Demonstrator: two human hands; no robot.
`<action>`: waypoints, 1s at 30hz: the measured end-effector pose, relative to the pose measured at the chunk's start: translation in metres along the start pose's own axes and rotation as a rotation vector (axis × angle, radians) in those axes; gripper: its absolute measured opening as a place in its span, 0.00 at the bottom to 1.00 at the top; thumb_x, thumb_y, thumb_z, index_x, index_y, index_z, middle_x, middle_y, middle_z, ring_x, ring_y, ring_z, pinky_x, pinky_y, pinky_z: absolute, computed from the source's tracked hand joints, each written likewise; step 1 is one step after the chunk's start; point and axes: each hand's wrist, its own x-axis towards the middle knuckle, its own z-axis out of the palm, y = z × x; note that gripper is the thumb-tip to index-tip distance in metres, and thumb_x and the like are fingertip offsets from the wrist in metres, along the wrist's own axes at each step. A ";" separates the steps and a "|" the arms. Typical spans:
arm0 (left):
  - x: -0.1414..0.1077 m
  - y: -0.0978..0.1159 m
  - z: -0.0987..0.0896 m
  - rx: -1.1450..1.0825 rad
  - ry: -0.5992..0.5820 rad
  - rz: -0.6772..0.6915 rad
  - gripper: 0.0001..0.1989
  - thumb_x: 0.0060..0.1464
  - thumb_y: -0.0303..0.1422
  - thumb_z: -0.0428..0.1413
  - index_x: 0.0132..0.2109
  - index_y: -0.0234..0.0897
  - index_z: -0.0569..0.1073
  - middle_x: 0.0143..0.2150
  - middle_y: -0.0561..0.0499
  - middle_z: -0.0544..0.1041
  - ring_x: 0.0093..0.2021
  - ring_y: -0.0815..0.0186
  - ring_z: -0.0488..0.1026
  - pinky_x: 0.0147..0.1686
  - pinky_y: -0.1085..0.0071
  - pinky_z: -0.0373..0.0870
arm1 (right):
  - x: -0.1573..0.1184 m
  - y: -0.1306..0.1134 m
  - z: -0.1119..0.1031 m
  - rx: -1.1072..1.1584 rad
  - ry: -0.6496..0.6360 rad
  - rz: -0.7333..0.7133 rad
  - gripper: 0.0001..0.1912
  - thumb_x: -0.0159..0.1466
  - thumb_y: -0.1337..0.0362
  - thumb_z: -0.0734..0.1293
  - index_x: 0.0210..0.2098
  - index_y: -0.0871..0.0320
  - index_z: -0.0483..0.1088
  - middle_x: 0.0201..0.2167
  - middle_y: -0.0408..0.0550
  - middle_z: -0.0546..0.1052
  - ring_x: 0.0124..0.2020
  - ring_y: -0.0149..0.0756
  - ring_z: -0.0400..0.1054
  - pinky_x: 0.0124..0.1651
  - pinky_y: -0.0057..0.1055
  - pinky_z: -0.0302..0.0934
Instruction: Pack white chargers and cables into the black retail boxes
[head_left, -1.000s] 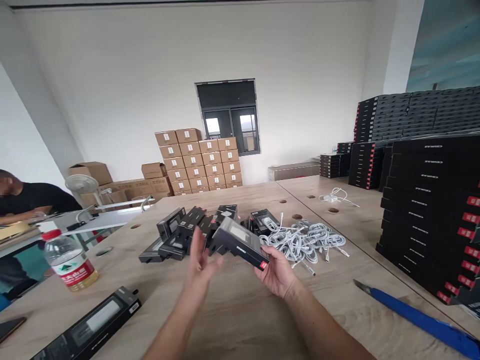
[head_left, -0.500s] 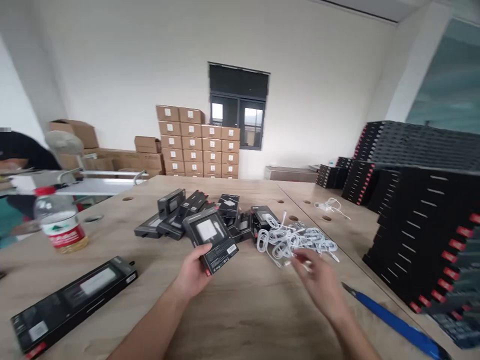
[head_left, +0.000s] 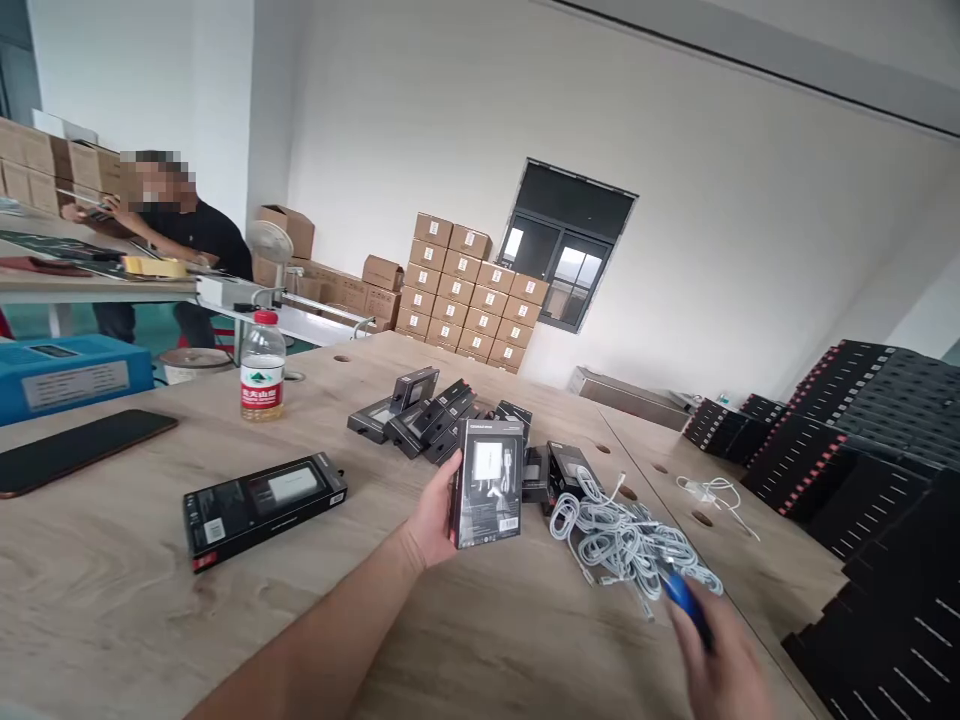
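Upright in my left hand [head_left: 435, 510] is a small black retail box [head_left: 489, 485], its printed side with a white charger picture facing me. The fingers wrap its left edge. My right hand [head_left: 724, 650] is closed around a blue-handled utility knife [head_left: 686, 605], blurred by motion, its tip pointing up and away near the cables. Left of the knife lies a heap of coiled white cables [head_left: 622, 540]. Behind the held box, several similar black boxes [head_left: 442, 410] are piled loosely. One longer black box [head_left: 266, 505] lies on the table to the left of my left hand.
A bottle with a red cap [head_left: 262, 370], a dark phone [head_left: 86, 450] and a blue case [head_left: 75, 375] stand left on the wooden table [head_left: 480, 640]. Tall stacks of black boxes [head_left: 892, 600] line the right. A co-worker [head_left: 199, 235] sits at another table; cartons [head_left: 461, 300] stand behind.
My right hand has left the cables and picked up the blue knife from the table. My left hand has turned the box upright. The view has swung left and tilted.
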 end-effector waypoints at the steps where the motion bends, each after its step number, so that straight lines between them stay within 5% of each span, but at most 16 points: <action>1: 0.001 0.000 -0.003 0.001 0.015 0.016 0.34 0.56 0.54 0.56 0.58 0.30 0.73 0.45 0.38 0.83 0.45 0.49 0.81 0.49 0.54 0.75 | 0.017 -0.026 0.018 0.070 -0.033 -0.075 0.20 0.66 0.45 0.61 0.47 0.50 0.73 0.42 0.54 0.80 0.42 0.52 0.77 0.42 0.44 0.72; 5: 0.003 0.004 -0.012 0.000 0.028 0.078 0.30 0.57 0.53 0.56 0.55 0.31 0.75 0.41 0.41 0.84 0.41 0.53 0.82 0.48 0.57 0.75 | 0.056 -0.102 0.088 0.250 -0.215 -0.313 0.17 0.71 0.53 0.59 0.52 0.52 0.72 0.40 0.51 0.79 0.38 0.43 0.76 0.40 0.37 0.70; 9: 0.003 0.007 -0.012 -0.008 0.026 0.070 0.31 0.60 0.53 0.52 0.53 0.28 0.76 0.39 0.40 0.84 0.41 0.53 0.82 0.50 0.57 0.74 | 0.043 -0.117 0.127 0.342 -0.186 -0.287 0.15 0.72 0.58 0.58 0.53 0.54 0.70 0.43 0.53 0.79 0.44 0.45 0.75 0.45 0.37 0.69; 17: 0.004 0.006 0.000 -0.017 0.052 0.098 0.28 0.62 0.51 0.50 0.52 0.30 0.76 0.42 0.41 0.84 0.41 0.54 0.81 0.51 0.57 0.74 | 0.028 -0.109 0.115 0.341 -0.357 -0.293 0.14 0.71 0.61 0.60 0.55 0.54 0.66 0.45 0.52 0.76 0.46 0.44 0.73 0.47 0.38 0.68; 30: -0.001 0.005 0.000 0.030 0.072 0.101 0.29 0.65 0.49 0.47 0.56 0.27 0.74 0.43 0.37 0.83 0.45 0.51 0.81 0.55 0.53 0.72 | 0.026 -0.107 0.118 0.394 -0.225 -0.306 0.15 0.70 0.62 0.62 0.55 0.52 0.71 0.46 0.52 0.73 0.46 0.41 0.72 0.46 0.35 0.72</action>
